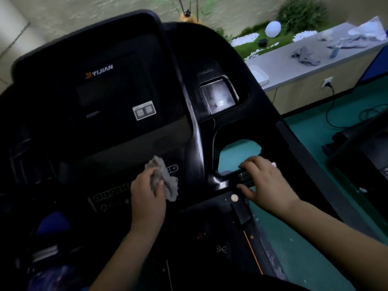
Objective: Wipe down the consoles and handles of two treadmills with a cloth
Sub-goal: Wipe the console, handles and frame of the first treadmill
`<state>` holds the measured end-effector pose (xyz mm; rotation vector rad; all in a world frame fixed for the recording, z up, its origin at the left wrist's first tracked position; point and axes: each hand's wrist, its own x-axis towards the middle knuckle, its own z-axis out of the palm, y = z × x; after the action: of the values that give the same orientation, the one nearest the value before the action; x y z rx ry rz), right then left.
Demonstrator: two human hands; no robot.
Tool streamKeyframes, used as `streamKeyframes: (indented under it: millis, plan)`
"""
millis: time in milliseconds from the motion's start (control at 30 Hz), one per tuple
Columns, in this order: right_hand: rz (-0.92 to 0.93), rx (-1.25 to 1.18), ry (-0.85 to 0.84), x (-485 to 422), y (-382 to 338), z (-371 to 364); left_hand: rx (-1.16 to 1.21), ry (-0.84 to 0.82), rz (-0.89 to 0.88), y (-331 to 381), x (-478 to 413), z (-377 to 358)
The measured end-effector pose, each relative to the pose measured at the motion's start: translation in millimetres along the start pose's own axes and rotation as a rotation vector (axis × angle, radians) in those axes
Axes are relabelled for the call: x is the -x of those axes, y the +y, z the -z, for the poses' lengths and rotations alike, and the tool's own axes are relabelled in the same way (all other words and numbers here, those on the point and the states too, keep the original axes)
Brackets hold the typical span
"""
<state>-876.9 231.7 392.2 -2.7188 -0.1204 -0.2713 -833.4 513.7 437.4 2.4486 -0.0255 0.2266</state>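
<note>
Left hand [147, 194] fingers clamp the cloth [165, 179] on the console [117, 91] buttons [111, 193]; right hand [264, 181] fingers curl round the handle [224, 182] beside the console. Hard pressing might trigger a button.

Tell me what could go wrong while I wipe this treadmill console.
1. The cloth in your left grip sits right on the console buttons; pressing hard might trigger one by accident.
2. Your right grip holds the handle over its small buttons, so leaning there may press them too.
</note>
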Motion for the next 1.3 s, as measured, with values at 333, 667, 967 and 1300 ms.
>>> streamKeyframes:
  millis: [333, 667, 967, 1300]
  plan:
    - [-0.01, 0.089, -0.145, -14, 3, -27, 0.011, -0.047, -0.26, 18, 37, -77]
    - [0.033, 0.066, -0.093, -5, 8, -34, -0.152, -0.1, -0.461, 11, 54, -102]
    - [0.065, 0.085, -0.098, -3, 10, -33, -0.41, 0.147, 0.017, -140, 78, -4]
    - [0.07, 0.113, -0.054, -3, 6, -34, -0.044, 0.309, 0.253, -56, 84, -48]
